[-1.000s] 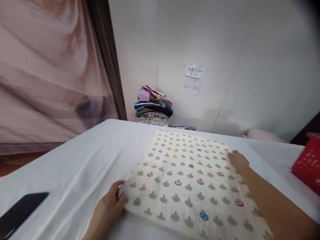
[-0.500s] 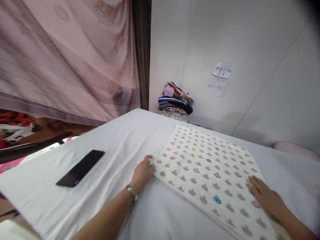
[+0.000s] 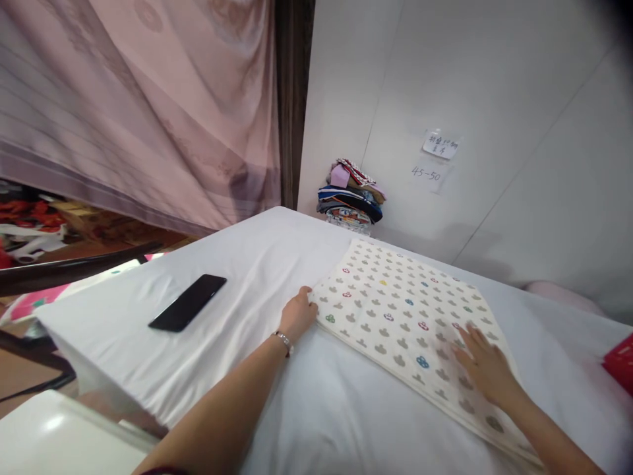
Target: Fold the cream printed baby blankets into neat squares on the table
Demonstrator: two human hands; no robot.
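A folded cream cloth (image 3: 390, 300) printed with grey and coloured mushroom-like shapes lies flat on the white-covered table. At its left corner, my left hand (image 3: 299, 315) has its fingers closed on the edge; a bracelet circles that wrist. My right hand (image 3: 487, 369) is spread, palm down, over the right part of the cloth, holding nothing. Whether its palm presses on the fabric is hard to tell.
A black phone (image 3: 188, 303) lies on the white table cover (image 3: 257, 270) to the left. Folded clothes (image 3: 351, 194) are stacked by the wall. A red object (image 3: 620, 364) shows at the right edge, and a white stool-like surface (image 3: 64, 439) stands lower left.
My right hand has moved left, from the cloth's right edge to over its printed surface. My left hand stays at the left corner. The view has shifted slightly.
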